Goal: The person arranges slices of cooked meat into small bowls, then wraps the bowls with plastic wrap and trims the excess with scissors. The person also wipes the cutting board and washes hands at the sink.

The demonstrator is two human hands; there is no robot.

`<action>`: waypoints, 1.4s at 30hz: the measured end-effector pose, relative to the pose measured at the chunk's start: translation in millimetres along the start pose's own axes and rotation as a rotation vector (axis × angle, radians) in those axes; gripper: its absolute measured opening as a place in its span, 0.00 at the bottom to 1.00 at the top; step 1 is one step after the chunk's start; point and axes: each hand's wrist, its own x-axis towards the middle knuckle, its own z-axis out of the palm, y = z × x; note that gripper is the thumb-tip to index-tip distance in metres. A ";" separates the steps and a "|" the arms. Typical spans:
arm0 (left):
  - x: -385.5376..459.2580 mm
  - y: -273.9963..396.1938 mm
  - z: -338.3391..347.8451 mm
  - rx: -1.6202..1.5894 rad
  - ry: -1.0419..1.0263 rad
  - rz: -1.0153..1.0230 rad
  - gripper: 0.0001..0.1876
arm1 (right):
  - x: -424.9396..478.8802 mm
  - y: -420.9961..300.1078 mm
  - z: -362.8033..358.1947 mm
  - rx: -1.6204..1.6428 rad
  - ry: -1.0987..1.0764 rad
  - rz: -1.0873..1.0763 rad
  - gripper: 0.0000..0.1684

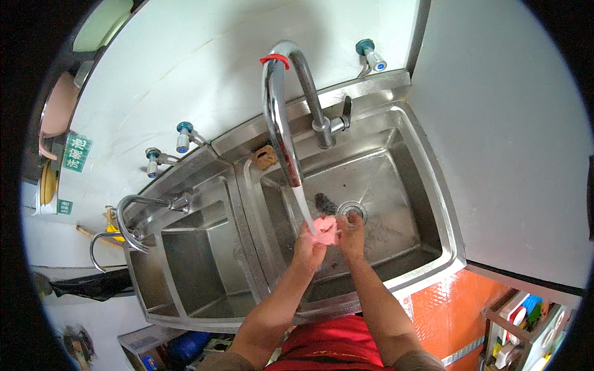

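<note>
Water runs from the chrome gooseneck faucet (277, 106) onto a pink cloth (326, 230) above the right-hand stainless steel sink basin (394, 195). My left hand (307, 248) grips the cloth right under the stream. On the cloth's other side is my right hand (352, 236), fingers curled at its edge; whether it also holds the cloth is hard to tell. Behind the right fingers lies the round drain (351, 209), partly covered. A dark wet clump (325, 203) rests on the basin floor beside the drain.
A brown sponge (264, 157) sits on the rim behind the basin. To the left are more steel basins (195, 259) with their own curved faucet (127, 213). A grey panel (501, 139) closes off the right side. Small valves (371, 55) stick out of the wall.
</note>
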 end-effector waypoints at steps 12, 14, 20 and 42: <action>-4.4 -23.2 -6.6 -0.113 0.223 -0.347 0.13 | -44.3 -5.9 29.1 -0.358 -0.026 -0.474 0.16; -3.5 -16.1 15.0 -0.239 0.154 -0.438 0.16 | 14.7 15.0 18.2 -0.160 0.069 -0.271 0.16; 17.6 -44.6 -85.0 -0.761 -0.296 -0.374 0.13 | -48.3 -41.0 41.9 -0.287 -0.052 -0.374 0.13; -9.8 6.2 -18.7 0.026 0.100 -0.476 0.26 | -37.1 -13.3 69.1 -0.240 -0.032 -0.179 0.19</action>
